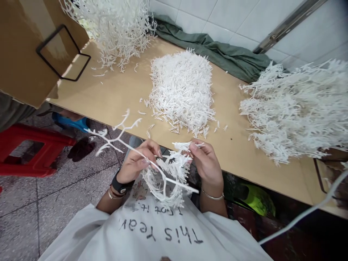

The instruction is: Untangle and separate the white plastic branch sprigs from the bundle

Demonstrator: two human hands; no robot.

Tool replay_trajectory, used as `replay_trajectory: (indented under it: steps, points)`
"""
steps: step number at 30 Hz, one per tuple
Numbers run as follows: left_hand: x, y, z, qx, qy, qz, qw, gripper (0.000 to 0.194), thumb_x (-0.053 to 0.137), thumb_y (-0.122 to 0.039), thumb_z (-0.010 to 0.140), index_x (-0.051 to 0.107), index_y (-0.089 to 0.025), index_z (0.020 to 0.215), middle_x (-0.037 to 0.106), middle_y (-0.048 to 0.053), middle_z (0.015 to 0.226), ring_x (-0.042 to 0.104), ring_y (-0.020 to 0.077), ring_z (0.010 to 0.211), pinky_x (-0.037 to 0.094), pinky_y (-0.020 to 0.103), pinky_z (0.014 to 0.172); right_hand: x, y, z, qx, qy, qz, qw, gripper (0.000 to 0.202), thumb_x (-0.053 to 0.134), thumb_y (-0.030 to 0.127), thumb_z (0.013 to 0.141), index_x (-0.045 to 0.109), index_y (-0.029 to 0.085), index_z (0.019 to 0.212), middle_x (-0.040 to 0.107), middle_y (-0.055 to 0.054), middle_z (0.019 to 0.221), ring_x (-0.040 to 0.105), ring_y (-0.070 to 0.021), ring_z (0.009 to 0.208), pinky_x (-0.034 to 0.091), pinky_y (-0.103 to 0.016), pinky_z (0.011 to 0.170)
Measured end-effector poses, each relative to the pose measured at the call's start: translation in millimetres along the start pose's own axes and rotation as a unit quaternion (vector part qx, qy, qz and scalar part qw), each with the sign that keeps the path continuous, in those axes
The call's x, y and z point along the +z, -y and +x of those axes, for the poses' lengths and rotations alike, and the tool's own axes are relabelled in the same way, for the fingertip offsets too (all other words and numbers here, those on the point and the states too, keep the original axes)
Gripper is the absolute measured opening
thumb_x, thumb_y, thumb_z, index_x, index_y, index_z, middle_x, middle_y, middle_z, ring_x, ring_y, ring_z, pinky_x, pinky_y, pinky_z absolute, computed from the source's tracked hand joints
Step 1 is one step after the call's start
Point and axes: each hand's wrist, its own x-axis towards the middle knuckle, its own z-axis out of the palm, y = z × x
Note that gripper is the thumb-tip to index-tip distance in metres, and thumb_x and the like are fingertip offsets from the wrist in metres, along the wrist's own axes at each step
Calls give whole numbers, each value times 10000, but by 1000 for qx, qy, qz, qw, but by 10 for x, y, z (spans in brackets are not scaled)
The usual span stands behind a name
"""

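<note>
A white plastic branch stem [130,146] with forked twigs lies across my lap, slanting from upper left to lower right. My left hand [140,159] is closed on it near the middle, thumb on top. White feathery sprigs [176,166] bunch on the branch between my hands. The fingers of my right hand [208,161] pinch a small white sprig [181,146] at the right of that bunch. On the table just beyond my hands is a heap of small white sprigs [182,90], with a few loose ones near it.
Bare white branches [119,32] stand piled at the table's [116,94] back left. Feathery finished-looking branches [296,112] lie at the right. A cardboard box [21,65], black metal frame [84,67] and red stool [16,137] are left. Green cloth [206,45] lines the wall. A pale cable [304,210] crosses lower right.
</note>
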Motion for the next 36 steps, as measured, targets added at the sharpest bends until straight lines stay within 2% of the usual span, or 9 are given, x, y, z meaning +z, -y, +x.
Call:
replay_trajectory:
  steps: [3, 7, 12, 16, 21, 24, 30, 33, 36]
  points:
    - [71, 30, 12, -47, -19, -47, 998, 496, 488, -449, 849, 438, -166, 445, 512, 51, 687, 501, 175, 732, 403, 320, 721, 102, -50, -15, 15, -44, 39, 998, 371, 633, 473, 794, 548, 176, 588, 519, 22, 543, 412, -60, 413, 311, -209, 389]
    - [166, 53, 19, -117, -74, 30, 990, 526, 675, -383, 765, 304, -157, 467, 469, 4, 638, 448, 109, 617, 378, 252, 607, 245, -62, -70, 76, -39, 90, 992, 395, 635, 502, 774, 561, 169, 576, 521, 26, 506, 364, -46, 331, 250, -206, 313]
    - [161, 21, 27, -188, -18, 44, 981, 253, 706, -301, 765, 489, -172, 781, 424, -65, 616, 399, 57, 521, 340, 185, 520, 291, -64, -78, 104, 13, 144, 984, 402, 580, 470, 830, 592, 160, 575, 432, 42, 378, 386, -60, 318, 278, -191, 330]
    - [104, 64, 46, -212, -26, 50, 976, 268, 696, -352, 775, 566, -146, 885, 450, -57, 620, 429, 61, 546, 345, 185, 539, 306, -90, -72, 96, -17, 117, 988, 412, 553, 510, 837, 597, 162, 621, 439, 44, 384, 401, -66, 337, 300, -187, 355]
    - [89, 130, 66, -297, -58, 22, 953, 350, 783, -400, 648, 660, -103, 784, 577, -16, 638, 486, 72, 568, 370, 194, 560, 321, -247, -175, 48, -49, 52, 996, 428, 450, 511, 897, 578, 173, 669, 519, 10, 498, 489, -98, 463, 392, -223, 479]
    - [97, 126, 55, -280, -97, 4, 955, 288, 821, -335, 595, 653, -105, 637, 579, -19, 618, 503, 73, 597, 384, 187, 588, 260, -335, -240, -11, -69, -78, 994, 445, 344, 468, 949, 529, 188, 657, 531, -7, 565, 499, -117, 532, 399, -249, 535]
    - [94, 117, 5, -284, -68, 38, 956, 205, 792, -250, 641, 641, -113, 619, 534, -40, 584, 440, 48, 556, 342, 166, 545, 61, -94, -102, -196, 76, -404, 890, 393, 525, 572, 823, 457, 185, 807, 474, 14, 644, 423, -108, 536, 345, -251, 525]
    - [94, 116, 12, -330, -53, 56, 941, 235, 806, -280, 608, 660, -104, 662, 558, -25, 580, 430, 48, 513, 339, 176, 517, 9, 119, 17, -202, 168, -494, 829, 410, 562, 569, 802, 419, 185, 781, 474, 21, 643, 399, -92, 524, 306, -235, 518]
    - [88, 98, 43, -355, -24, 80, 931, 278, 814, -299, 579, 658, -86, 667, 424, -67, 471, 311, 25, 443, 244, 169, 455, 0, 263, 112, -164, 282, -531, 782, 368, 432, 517, 899, 427, 180, 752, 450, 23, 605, 392, -95, 527, 259, -234, 519]
